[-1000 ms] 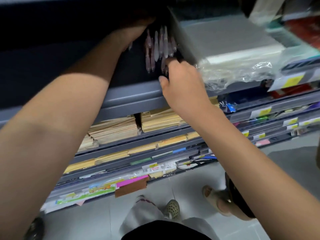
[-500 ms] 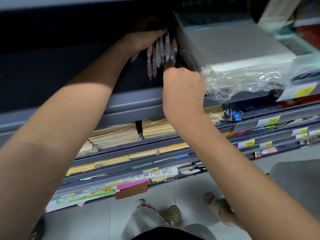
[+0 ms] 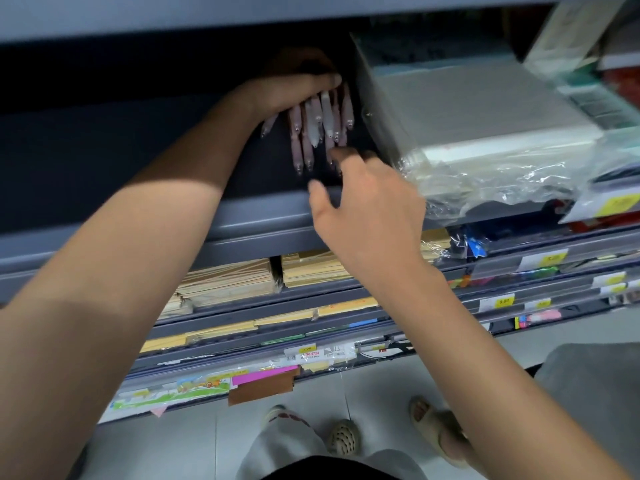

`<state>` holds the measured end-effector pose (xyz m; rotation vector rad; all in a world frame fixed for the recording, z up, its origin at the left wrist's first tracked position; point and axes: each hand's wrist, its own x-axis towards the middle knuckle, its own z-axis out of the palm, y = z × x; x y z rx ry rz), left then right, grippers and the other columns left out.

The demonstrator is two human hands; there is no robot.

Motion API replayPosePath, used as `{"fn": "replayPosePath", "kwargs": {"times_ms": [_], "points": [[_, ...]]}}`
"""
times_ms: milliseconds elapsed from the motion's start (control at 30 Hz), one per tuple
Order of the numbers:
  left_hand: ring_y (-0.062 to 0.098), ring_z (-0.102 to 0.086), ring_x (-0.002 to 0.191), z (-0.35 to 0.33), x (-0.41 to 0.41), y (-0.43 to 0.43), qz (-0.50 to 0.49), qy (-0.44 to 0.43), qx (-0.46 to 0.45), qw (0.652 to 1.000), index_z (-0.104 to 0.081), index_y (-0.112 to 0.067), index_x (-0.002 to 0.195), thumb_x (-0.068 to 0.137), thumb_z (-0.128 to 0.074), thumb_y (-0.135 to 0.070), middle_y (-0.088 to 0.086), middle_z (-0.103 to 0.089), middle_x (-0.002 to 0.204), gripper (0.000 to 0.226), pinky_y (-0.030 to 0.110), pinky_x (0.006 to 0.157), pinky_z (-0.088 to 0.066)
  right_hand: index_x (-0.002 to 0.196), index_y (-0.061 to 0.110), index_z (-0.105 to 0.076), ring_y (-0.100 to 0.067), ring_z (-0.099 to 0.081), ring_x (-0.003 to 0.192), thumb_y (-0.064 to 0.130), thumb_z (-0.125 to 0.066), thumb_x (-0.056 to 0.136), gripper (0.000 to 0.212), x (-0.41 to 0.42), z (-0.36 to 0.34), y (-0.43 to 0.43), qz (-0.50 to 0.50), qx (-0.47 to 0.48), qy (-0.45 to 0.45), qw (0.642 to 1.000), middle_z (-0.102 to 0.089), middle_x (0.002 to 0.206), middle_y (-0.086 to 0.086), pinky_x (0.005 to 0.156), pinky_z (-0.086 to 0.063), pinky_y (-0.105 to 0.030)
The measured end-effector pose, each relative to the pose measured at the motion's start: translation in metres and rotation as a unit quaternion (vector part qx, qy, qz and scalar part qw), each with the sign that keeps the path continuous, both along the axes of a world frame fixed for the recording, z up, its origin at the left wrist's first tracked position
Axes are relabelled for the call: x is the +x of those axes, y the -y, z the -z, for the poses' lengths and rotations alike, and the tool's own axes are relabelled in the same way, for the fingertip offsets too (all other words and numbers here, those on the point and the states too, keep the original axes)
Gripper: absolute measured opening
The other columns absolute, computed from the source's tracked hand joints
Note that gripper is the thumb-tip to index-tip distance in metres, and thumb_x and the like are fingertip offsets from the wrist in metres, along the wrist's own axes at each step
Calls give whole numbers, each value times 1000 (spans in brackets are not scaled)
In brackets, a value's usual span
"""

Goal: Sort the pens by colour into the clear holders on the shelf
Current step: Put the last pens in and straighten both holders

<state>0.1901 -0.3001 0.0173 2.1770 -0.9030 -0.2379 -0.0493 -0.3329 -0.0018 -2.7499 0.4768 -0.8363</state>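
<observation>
while left hand [image 3: 298, 88] clamps pink pens [image 3: 320, 123] from above, tips point down toward right hand [image 3: 367, 209], just below pens, fingers loose, empty.

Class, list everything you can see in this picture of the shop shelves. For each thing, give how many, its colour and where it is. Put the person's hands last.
shelves: several tiers, grey, across the view
pens: a bunch, count unclear, pale pink and frosted white, top tier
clear box: one, holding grey sheets, right of the pens
plastic wrap: one, clear, crumpled at the box's front
paper stacks: several, tan, tier below
price labels: several, yellow, rails at right
pink strip: one, lowest rail
left hand: grips the pens from above
right hand: fingers spread, by the pen tips
</observation>
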Motion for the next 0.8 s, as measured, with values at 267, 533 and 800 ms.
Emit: {"fn": "replayPosePath", "kwargs": {"times_ms": [267,533,800], "points": [[-5,-68,88,4,1,-2,-46,-29,-82,995,-73,-37,89,82,-61,-66,-21,-73,90,32,14,77,-47,95,18,-68,-29,-61,84,32,-64,90,15,22,0,-7,14,15,-2,1000,-69,87,-4,60,-28,-30],[-22,-58,85,2,-3,1,-4,-27,-12,1000,-63,-57,94,85,-61,-58,-32,-63,98,9,1,67,-42,104,16,-64,-29,-62,88,38,-65,89,27,31,3,-3,-46,90,9,995,-66,101,-5,65,-32,-27],[-23,-56,81,5,7,1,-12,-11,-61,998,-67,-37,104,93,-64,-37,-23,-64,98,12,1,73,-42,109,14,-62,-28,-62,95,39,-64,88,33,44,2,2,-78,88,11,993,-63,112,-5,73,-45,-32]]}}
